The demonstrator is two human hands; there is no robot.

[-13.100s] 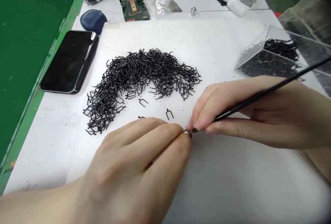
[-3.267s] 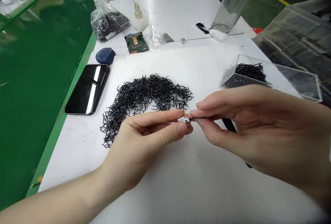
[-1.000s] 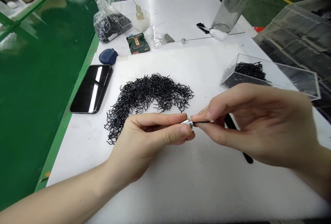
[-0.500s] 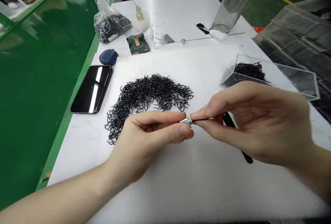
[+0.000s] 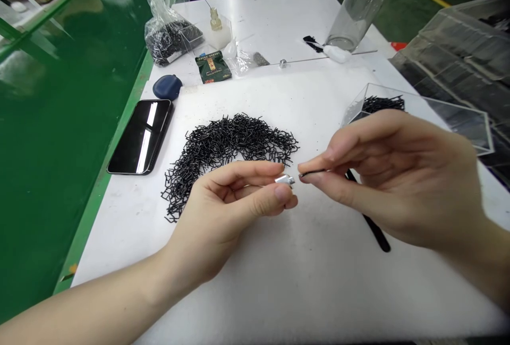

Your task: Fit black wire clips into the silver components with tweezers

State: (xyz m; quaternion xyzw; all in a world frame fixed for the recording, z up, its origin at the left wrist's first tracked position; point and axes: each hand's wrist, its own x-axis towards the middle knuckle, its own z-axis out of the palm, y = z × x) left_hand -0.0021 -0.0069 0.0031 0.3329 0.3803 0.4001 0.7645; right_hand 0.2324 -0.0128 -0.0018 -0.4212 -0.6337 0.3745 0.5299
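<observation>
My left hand [image 5: 239, 196] pinches a small silver metal fitting [image 5: 284, 180] between thumb and fingers, its narrow end facing right. Just to the right, my right hand [image 5: 382, 170] is closed on a thin black wire piece [image 5: 314, 173], held between thumb and forefinger. A short gap separates the wire piece from the fitting. Behind my left hand, a curved heap of bent black wire pieces [image 5: 235, 135] spreads over the white table [image 5: 279, 292]. Partly hidden by my right hand, a slim black tool [image 5: 376, 232] appears to lie on the table.
A phone [image 5: 140, 137] and a dark blue case [image 5: 167, 87] lie at left. Farther back are a bag of black parts [image 5: 167, 42], a green packet [image 5: 213, 67] and a needle bottle [image 5: 215, 19]. At right stand a clear tray [image 5: 458, 117], a glass cylinder [image 5: 354, 16] and stacked bins [image 5: 450, 53].
The black wire piece and the silver fitting, touching before, are now apart. My right hand has risen slightly, and my left-hand fingers have loosened a little around the fitting.
</observation>
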